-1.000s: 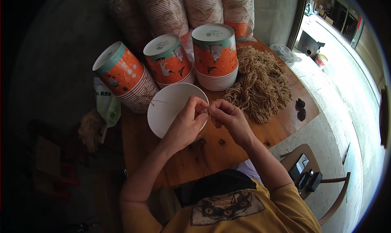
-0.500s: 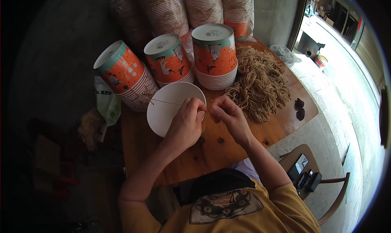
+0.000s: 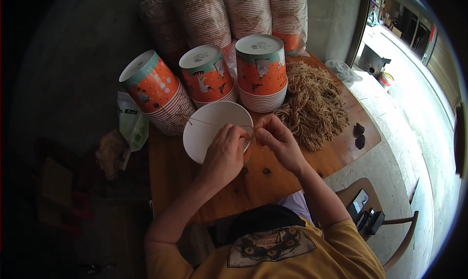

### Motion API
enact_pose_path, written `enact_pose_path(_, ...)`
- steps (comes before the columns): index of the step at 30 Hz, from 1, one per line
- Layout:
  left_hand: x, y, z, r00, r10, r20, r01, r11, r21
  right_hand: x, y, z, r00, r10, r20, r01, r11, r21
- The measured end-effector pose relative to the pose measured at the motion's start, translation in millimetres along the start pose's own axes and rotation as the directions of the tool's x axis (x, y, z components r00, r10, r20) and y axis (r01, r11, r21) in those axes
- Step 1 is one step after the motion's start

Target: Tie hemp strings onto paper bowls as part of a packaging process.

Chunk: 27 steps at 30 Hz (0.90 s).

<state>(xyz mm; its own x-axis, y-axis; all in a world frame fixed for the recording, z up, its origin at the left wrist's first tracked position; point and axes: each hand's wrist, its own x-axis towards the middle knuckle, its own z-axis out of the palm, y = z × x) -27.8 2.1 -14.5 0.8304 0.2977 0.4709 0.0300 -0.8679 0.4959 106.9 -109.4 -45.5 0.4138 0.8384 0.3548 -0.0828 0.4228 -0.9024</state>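
A white paper bucket (image 3: 200, 141) lies tilted on the wooden table, its mouth toward me. A thin brown cord (image 3: 207, 123) comes from the left side of its rim and stretches across the opening. My left hand (image 3: 225, 150) is closed at the right part of the rim, thumb and fingers bent together against it; its fingertips are partly hidden. Just beside it, my right hand (image 3: 275, 140) pinches the cord between thumb and forefinger. The two hands' fingertips almost meet. The cord's end is too small to make out.
Upturned stacks of orange-and-green printed buckets (image 3: 261, 72) stand behind, with plastic-wrapped stacks (image 3: 248, 13) farther back. A heap of brown cords (image 3: 317, 103) lies right. Two dark lumps (image 3: 359, 135) sit near the table's right edge. A chair (image 3: 358, 193) holding a phone (image 3: 360, 201) is at lower right.
My right hand has drawn slightly away from the left fingertips, and the cord now runs above the left hand to it. The whole view has shifted a little.
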Motion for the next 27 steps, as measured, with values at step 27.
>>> enact_pose_path(27,-16,17,-77,0.988,-0.132,-0.084,0.105,0.957,-0.269,27,-53,24,0.997,0.075,-0.012,-0.056,0.837,0.545)
